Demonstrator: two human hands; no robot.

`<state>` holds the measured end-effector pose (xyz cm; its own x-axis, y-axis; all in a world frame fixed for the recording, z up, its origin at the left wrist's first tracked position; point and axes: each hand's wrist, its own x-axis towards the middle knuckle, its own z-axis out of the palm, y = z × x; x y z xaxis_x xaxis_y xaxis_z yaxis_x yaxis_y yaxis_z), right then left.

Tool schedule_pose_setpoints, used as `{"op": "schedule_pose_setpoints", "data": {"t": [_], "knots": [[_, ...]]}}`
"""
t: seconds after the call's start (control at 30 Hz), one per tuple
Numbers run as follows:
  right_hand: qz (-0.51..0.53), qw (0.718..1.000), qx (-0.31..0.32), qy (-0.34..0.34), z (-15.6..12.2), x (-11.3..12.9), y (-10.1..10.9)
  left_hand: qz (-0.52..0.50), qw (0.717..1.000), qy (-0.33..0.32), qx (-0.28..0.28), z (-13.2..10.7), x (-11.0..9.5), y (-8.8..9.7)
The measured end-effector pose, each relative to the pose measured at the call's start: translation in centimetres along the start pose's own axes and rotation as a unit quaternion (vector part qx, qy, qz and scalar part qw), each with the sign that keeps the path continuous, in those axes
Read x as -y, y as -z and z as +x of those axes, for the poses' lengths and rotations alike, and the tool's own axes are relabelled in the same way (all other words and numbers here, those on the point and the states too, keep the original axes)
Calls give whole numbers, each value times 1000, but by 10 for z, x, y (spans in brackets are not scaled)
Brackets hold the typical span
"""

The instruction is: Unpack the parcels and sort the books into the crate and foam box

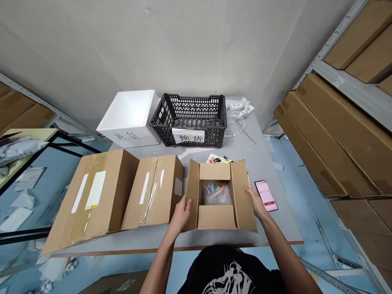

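Observation:
An opened cardboard box [216, 217] rests on the grey table in front of me, its flaps spread outward. My left hand [182, 212] grips the left flap, thumb on the inner face. On the opposite side my right hand [255, 201] is closed around the edge of the right flap; some of its fingers are hidden behind the cardboard. Inside the box lies a clear plastic bag [218, 197] with a small brightly coloured item [213, 188] at its top; its kind is not clear.
Two taped cartons [92, 196] [153, 190] stand to the left. Behind are a white foam box [127, 136] and a black plastic crate [196, 141]. A phone [266, 196] lies on the right, with power strips [240, 108] at the back. Shelving [333, 77] holds more cartons.

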<state>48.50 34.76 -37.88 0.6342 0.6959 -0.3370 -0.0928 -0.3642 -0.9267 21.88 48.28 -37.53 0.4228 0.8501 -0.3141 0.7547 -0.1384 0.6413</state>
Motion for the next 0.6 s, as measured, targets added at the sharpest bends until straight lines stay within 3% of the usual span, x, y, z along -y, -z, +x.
{"op": "schedule_pose_setpoints", "data": {"t": [0.1, 0.17, 0.23, 0.3, 0.4, 0.6], "knots": [[67, 996, 4, -63, 1, 4, 7, 18, 1000, 9, -4, 4, -8, 5], [79, 995, 12, -61, 2, 6, 3, 97, 994, 6, -40, 3, -21, 5], [59, 997, 24, -40, 1, 8, -3, 207, 972, -43, -104, 2, -41, 1], [13, 1000, 21, -8, 0, 10, -11, 296, 937, -141, -122, 6, -64, -8], [-43, 999, 2, 23, -4, 14, -19, 381, 892, -239, -49, 29, -97, -26], [-12, 999, 22, 22, -12, 22, -25, 437, 872, -218, 16, 93, -133, -41]]}}
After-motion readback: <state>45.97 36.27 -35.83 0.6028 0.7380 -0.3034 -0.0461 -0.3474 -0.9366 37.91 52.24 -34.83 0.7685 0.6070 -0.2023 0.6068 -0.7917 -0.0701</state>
